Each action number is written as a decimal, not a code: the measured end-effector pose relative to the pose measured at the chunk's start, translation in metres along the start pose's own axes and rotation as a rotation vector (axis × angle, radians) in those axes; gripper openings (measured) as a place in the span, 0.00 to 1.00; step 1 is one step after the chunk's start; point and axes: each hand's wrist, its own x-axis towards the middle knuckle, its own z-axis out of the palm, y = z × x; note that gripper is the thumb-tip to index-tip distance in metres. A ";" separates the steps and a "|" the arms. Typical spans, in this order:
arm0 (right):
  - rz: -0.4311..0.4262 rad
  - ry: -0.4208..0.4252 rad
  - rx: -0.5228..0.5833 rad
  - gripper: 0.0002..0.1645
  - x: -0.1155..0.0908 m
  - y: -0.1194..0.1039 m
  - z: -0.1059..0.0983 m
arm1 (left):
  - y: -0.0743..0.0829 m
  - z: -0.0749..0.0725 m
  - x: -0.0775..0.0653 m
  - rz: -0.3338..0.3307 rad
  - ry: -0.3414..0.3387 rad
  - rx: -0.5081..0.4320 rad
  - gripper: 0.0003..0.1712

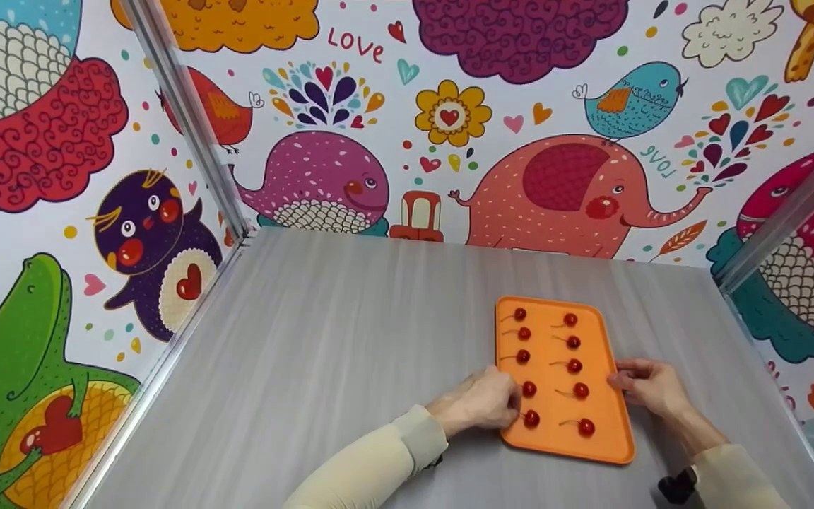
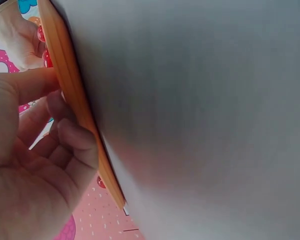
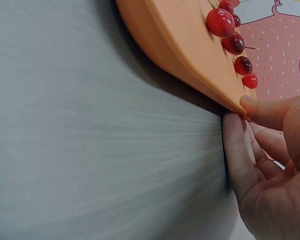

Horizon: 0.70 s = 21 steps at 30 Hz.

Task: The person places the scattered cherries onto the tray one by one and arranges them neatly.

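An orange tray [image 1: 550, 382] lies on the grey table, with its long sides running away from me. Red cherries [image 1: 574, 365] with thin stems are set out on it in two columns, several in each. My left hand [image 1: 486, 400] holds the tray's left edge near the lower cherries; in the left wrist view its fingers [image 2: 77, 135] are bent against the tray's side wall. On the opposite long edge, my right hand [image 1: 656, 387] pinches the rim. The right wrist view has that thumb [image 3: 265, 111] on top of the rim and a finger [image 3: 235, 145] below it.
Printed panels [image 1: 442, 177] with cartoon animals stand behind the table and at both sides. Metal posts [image 1: 191, 120] mark the corners. Bare grey tabletop [image 1: 322, 332] stretches left of the tray.
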 end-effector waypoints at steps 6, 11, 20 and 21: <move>0.010 0.012 -0.005 0.35 0.001 0.000 0.001 | 0.000 0.000 0.000 -0.030 -0.006 0.002 0.05; 0.007 0.018 -0.010 0.35 0.003 0.000 0.002 | -0.001 0.000 0.000 -0.029 -0.007 0.000 0.03; -0.004 0.013 -0.019 0.33 0.003 -0.002 0.002 | -0.006 -0.003 -0.003 -0.012 0.022 -0.052 0.05; -0.009 0.010 -0.019 0.33 0.003 -0.002 0.002 | -0.008 -0.004 -0.003 -0.005 0.032 -0.063 0.07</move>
